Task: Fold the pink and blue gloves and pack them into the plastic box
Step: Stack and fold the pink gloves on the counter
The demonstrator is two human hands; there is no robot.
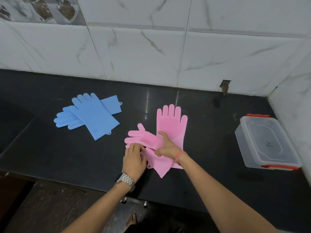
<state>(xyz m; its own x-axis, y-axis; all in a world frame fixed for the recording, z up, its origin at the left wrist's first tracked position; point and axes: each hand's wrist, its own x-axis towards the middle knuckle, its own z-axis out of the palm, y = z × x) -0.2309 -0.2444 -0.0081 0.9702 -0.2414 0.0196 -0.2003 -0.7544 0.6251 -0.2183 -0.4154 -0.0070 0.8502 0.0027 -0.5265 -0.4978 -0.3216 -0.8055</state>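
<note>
Folded pink glove [144,140]: underside hidden, partly overlapping flat pink glove [173,125]. Left hand [134,157] pinches its edge; right hand [166,147] grips its middle. Blue gloves [90,115] crossed left; plastic box [265,142] lidded, right.

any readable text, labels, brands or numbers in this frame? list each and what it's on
None readable.
Plastic box: a small dark mark on the clear lid, too small to read.
Wristwatch on the left wrist: only the metal band shows clearly, no brand or digits legible.
Pink gloves and blue gloves: no print visible.
Picture tile on the wall: an image only, no lettering seen.
</note>
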